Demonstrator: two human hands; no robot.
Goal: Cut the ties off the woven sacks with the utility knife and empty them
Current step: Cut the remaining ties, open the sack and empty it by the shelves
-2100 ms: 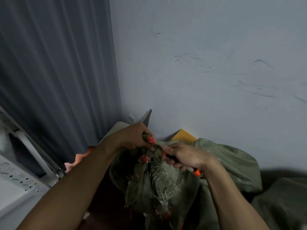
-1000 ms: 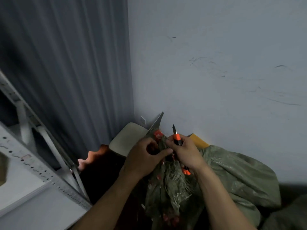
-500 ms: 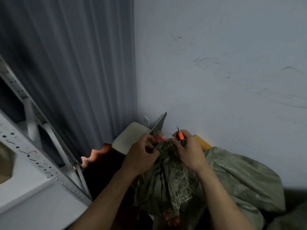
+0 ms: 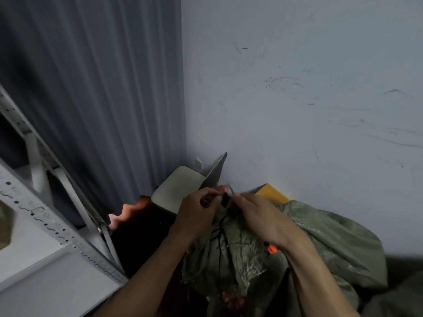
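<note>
A green woven sack [image 4: 325, 243] stands against the wall, its frayed neck bunched up in front of me. My left hand [image 4: 196, 216] grips the gathered neck just below the red tie [image 4: 222, 189]. My right hand [image 4: 263, 219] holds the utility knife [image 4: 272, 248]. Only the knife's orange butt shows below my palm, and a dark part by my fingertips sits close to the tie. The blade is blurred.
A grey curtain [image 4: 91, 99] hangs at left beside the scuffed wall [image 4: 297, 88]. A white perforated metal rack [image 4: 57, 232] stands at lower left. A pale chair seat [image 4: 178, 191] and a yellow box [image 4: 272, 193] sit behind the sack. Another sack [image 4: 402, 294] lies at lower right.
My right hand has tipped the knife over, from blade pointing up to lying low against the tie. My left hand has kept its hold on the neck. The view has shifted slightly.
</note>
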